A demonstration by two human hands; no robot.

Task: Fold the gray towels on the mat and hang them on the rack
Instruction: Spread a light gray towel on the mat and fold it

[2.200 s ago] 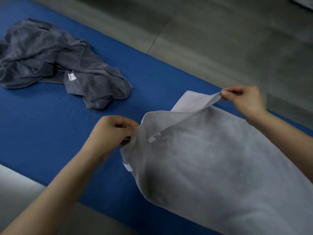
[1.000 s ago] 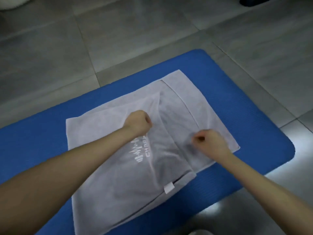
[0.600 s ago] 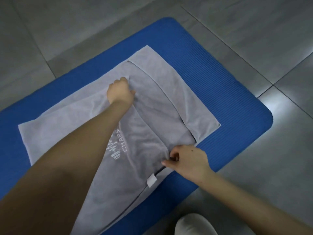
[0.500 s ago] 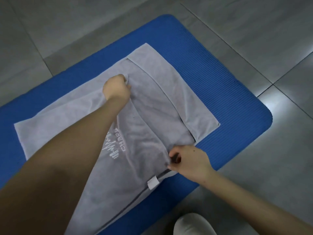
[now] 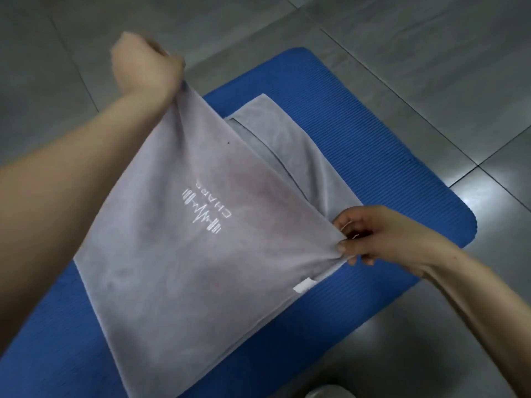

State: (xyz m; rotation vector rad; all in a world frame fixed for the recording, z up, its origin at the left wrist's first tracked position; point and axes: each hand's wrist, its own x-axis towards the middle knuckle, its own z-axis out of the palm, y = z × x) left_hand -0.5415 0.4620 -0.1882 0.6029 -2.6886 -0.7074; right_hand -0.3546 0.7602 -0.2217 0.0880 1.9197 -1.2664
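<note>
Looking down from the head view, I get gray tiled floor across the top and right of the frame. On it lies the blue mat, running from the lower left up to a rounded end at centre right. The gray towel fills the middle. Its lower layer lies flat on the mat and shows as a strip toward the upper right, while the top layer is held off it as a taut sheet. No rack shows anywhere, so I judge this to be mid-fold, with hanging some way off.

My left hand, blurred in the upper left, is closed on the far corner of that top layer and held high. My right hand, low at centre right beside the mat, pinches the near corner between thumb and fingers.

To fold this well, I would hold both corners level with even tension so the sheet carries over without sagging. I would lay its free edge parallel on the edge beneath and watch that the lower layer does not drag along. Setting the corners first, then smoothing outward from the crease, should give a square result.

The white logo sits on the lifted sheet at centre. A small white tag pokes out at its lower right edge, below my right hand.
</note>
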